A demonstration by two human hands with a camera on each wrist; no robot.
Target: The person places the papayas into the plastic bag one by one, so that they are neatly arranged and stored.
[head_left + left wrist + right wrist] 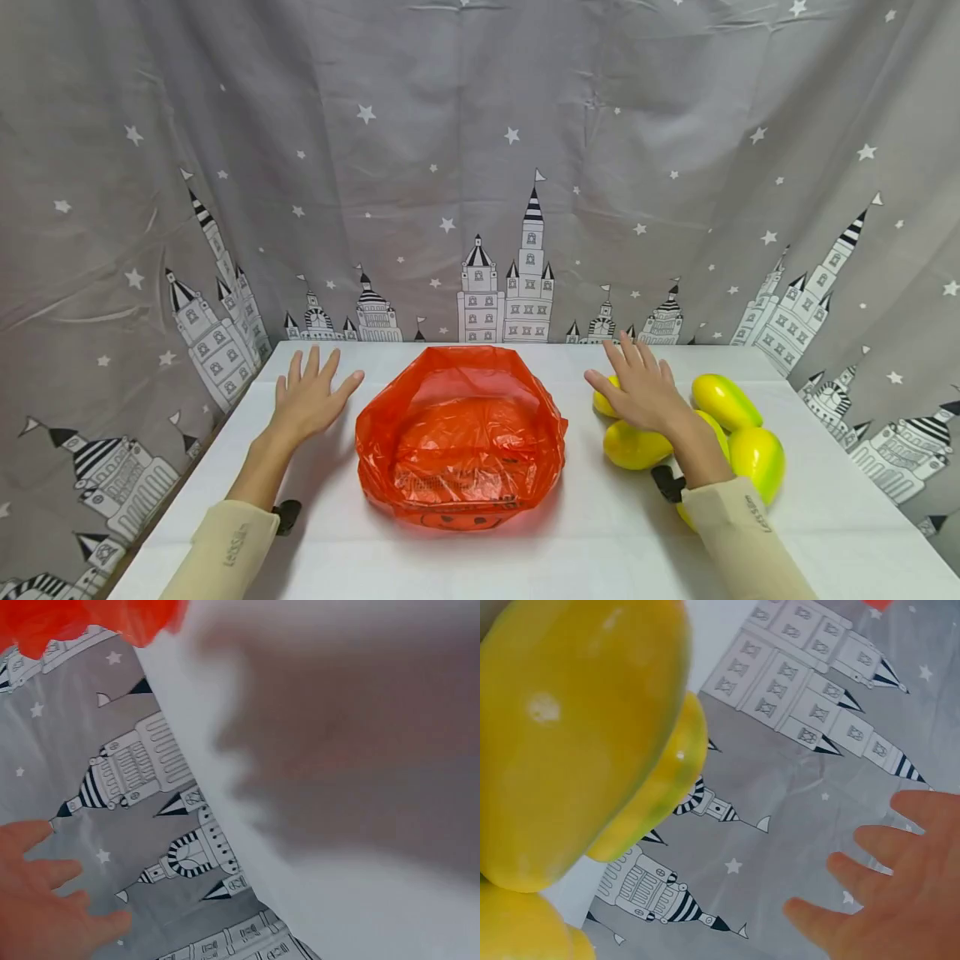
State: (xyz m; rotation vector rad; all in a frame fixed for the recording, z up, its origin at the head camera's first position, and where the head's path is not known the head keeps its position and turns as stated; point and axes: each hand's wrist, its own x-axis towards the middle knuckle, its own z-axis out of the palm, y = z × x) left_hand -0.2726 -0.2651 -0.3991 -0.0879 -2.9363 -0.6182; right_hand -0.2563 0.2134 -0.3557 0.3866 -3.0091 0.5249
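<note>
A red plastic bag [465, 450] stands in the middle of the white table, its mouth spread wide and a smiley print low on its front. To its left, my left hand [306, 400] is held over the table with fingers spread, holding nothing. My right hand [641, 392] hovers over several glossy yellow-green mangoes [756, 462] on the right, fingers straight and spread. It covers part of the mango pile in the head view. Seen from the right wrist, a large mango [577, 742] looms close, left of the fingers [877, 877]. The bag's edge [82, 622] shows top left in the left wrist view.
The white table [450, 567] reaches back to a grey curtain [480, 100] printed with castles and stars, which also closes in both sides. Black wrist straps [288, 517] sit under the beige sleeves [225, 554].
</note>
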